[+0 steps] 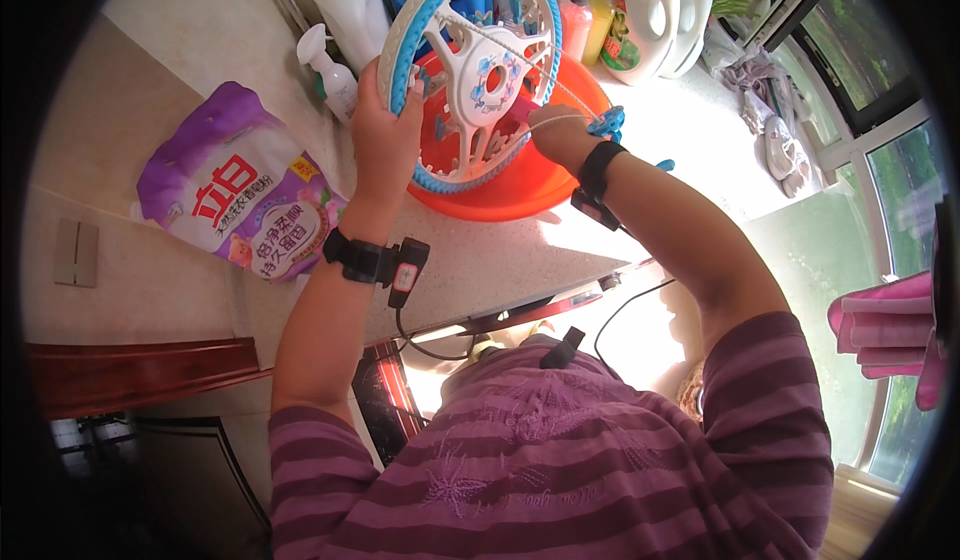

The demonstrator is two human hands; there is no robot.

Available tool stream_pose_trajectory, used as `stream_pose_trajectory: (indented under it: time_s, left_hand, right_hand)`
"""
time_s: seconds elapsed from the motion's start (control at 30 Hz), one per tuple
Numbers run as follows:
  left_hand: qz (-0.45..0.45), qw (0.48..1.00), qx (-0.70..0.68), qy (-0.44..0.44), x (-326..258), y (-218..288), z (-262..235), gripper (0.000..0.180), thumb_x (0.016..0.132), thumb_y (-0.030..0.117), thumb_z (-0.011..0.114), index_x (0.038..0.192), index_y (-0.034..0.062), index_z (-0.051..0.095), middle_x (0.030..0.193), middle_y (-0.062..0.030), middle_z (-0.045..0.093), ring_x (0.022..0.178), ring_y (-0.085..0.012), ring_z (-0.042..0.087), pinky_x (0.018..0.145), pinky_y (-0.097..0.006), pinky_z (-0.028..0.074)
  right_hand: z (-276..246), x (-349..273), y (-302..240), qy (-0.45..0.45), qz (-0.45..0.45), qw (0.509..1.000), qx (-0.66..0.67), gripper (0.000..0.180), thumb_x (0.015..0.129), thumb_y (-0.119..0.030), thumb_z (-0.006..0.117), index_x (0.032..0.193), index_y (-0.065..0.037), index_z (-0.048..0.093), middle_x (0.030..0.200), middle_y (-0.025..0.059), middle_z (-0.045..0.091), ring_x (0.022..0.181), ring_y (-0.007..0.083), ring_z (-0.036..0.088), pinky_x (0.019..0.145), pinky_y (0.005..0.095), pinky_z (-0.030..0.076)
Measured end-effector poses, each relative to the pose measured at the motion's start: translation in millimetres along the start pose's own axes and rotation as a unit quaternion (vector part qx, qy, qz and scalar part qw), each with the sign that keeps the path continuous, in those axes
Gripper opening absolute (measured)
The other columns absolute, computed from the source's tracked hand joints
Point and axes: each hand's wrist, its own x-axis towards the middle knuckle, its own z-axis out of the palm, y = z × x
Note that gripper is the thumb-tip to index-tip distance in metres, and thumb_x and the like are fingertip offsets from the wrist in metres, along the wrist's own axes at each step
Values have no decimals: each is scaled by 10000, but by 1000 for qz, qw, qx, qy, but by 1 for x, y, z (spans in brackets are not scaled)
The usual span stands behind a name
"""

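My left hand [385,125] grips the blue rim of a round white and blue clothes-peg hanger [475,70], holding it tilted upright over an orange basin [520,195]. My right hand [555,130] is closed on the hanger's thin white cord near its lower right edge, next to a blue peg [607,122]. Both wrists carry black bands with small devices. The hanger hides most of the basin's inside.
A purple detergent pouch [240,190] lies on the counter at the left. A small spray bottle [335,75] and several detergent bottles [650,15] stand behind the basin. Pink cloth [885,330] hangs at the right by the window.
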Motion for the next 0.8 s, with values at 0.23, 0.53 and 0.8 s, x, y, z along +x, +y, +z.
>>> stream_pose_trajectory:
  time_s: [0.23,0.53,0.8]
  left_hand:
    - [24,999,-14,26,0,-6,2,413,905,123,641,1274,0,500,1120,-190,652,1033,-313,651,909,-367,502]
    - [5,1000,-13,19,-1,-3,2,427,906,129,646,1286,10,492,1105,-195,669,1011,-321,672,881,-369,520]
    - [10,999,2,32,-2,-3,3,411,911,125,636,1284,27,493,1091,-216,672,1010,-356,669,865,-382,529]
  right_hand:
    - [15,-4,-10,-58,-122,988,75,210,815,-87,615,998,-23,696,1005,181,693,934,317,679,734,413,551]
    - [13,-2,11,46,-32,997,-61,212,849,-56,548,1027,-69,661,954,137,700,890,297,696,726,411,561]
    - [10,-10,-13,-113,-61,980,154,316,792,-35,534,1081,-33,661,986,212,681,939,351,673,771,423,548]
